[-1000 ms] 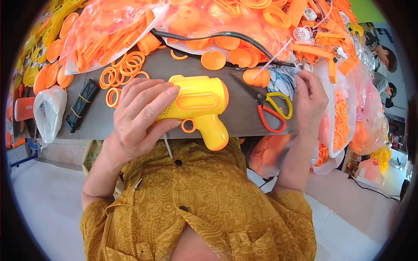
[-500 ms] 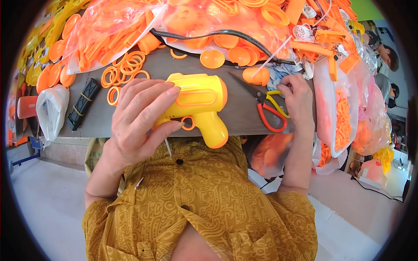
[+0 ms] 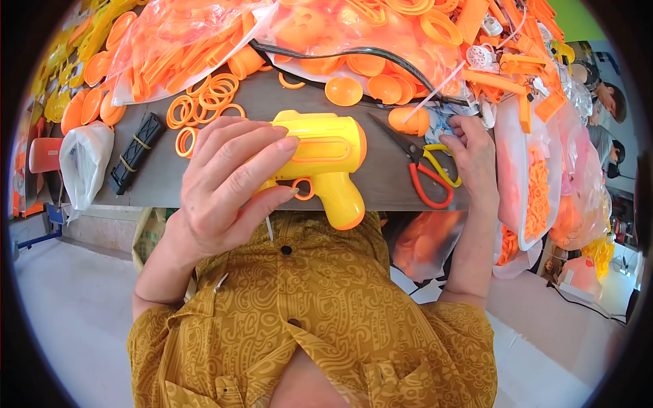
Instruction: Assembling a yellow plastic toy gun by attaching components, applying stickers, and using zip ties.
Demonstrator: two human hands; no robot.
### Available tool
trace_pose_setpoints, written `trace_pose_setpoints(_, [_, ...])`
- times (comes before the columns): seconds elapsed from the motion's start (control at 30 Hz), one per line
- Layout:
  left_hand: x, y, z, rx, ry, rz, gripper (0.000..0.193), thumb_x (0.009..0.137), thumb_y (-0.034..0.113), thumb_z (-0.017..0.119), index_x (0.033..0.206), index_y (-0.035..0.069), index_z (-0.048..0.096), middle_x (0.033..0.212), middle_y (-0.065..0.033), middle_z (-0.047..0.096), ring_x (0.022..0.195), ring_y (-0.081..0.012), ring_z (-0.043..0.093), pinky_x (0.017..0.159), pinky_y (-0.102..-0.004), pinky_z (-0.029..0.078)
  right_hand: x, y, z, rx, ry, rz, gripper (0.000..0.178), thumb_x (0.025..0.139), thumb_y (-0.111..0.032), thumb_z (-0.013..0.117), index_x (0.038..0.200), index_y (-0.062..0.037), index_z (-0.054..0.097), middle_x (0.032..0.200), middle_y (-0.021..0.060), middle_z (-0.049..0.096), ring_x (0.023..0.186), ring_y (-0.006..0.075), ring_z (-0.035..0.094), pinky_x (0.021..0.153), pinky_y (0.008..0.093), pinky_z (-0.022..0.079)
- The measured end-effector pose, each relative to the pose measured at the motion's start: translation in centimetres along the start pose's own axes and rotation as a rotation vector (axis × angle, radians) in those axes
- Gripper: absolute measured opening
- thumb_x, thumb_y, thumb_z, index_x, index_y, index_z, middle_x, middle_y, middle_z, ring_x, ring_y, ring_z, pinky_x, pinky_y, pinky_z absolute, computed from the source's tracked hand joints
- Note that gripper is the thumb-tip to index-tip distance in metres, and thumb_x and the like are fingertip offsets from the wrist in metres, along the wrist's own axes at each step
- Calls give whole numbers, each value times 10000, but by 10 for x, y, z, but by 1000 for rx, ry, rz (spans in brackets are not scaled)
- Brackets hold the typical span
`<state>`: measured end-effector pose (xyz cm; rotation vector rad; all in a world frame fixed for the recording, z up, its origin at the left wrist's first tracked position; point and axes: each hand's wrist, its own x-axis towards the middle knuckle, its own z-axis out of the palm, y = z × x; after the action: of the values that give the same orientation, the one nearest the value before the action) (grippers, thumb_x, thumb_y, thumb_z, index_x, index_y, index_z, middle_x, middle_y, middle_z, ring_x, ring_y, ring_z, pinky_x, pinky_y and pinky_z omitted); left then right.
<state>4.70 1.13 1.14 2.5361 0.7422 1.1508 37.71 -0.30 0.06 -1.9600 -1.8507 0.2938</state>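
My left hand [image 3: 231, 183] is wrapped round the rear of a yellow toy gun [image 3: 320, 146] with orange trim and an orange trigger. The gun's grip points toward me, and its wide end faces right. A thin white strip hangs below my left hand. On the right, my right hand [image 3: 473, 153] has its fingers curled together beside a crumpled blue-and-white wad [image 3: 441, 126]; what they pinch, if anything, is hidden. Scissors [image 3: 425, 166] with one red and one yellow handle lie just left of that hand. Near their blades sits an orange rounded piece [image 3: 409, 121].
Orange rings [image 3: 211, 95] and a banded black bundle [image 3: 136, 155] lie on the left of the grey table [image 3: 272, 95]. Clear bags of orange parts [image 3: 306, 41] cover the back. A white tub [image 3: 529, 183] of small orange pieces stands at right, beside a heap of orange parts [image 3: 510, 75].
The table and everything on it appear slightly further right in the view. My left hand keeps its hold on the toy gun; my right fingers have shifted slightly by the wad.
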Motion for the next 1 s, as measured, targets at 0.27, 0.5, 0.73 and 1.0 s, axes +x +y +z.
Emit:
trace_pose_setpoints(0.27, [1,0,0,-22,9,22,421,661,129,660,1044,-10,554,945,-141,570,840,-293,556,731,-405,426,1,3,0,43,-40,-9,104,690,-20,590,752,17,515,734,73,483,632,165,490,591,268,393])
trace_pose_setpoints(0.5, [4,1,-1,-26,-6,32,440,663,137,675,1055,-11,539,958,-160,572,864,-309,549,763,-423,413,5,9,-7,357,94,-9,52,752,8,569,747,-6,519,721,-13,465,608,71,434,529,202,350])
trace_pose_setpoints(0.73, [12,7,1,-154,8,-14,451,672,120,680,1063,-41,526,968,-189,571,874,-320,551,792,-406,418,11,-9,-16,980,155,168,38,795,-7,548,765,-21,529,688,-8,494,537,25,384,455,155,295])
trace_pose_setpoints(1.0, [21,12,6,-179,66,-2,435,635,75,687,1032,-36,548,943,-170,573,811,-292,556,709,-362,431,8,-9,-17,60,33,-240,188,727,26,567,911,-9,580,764,47,491,642,122,481,555,221,377])
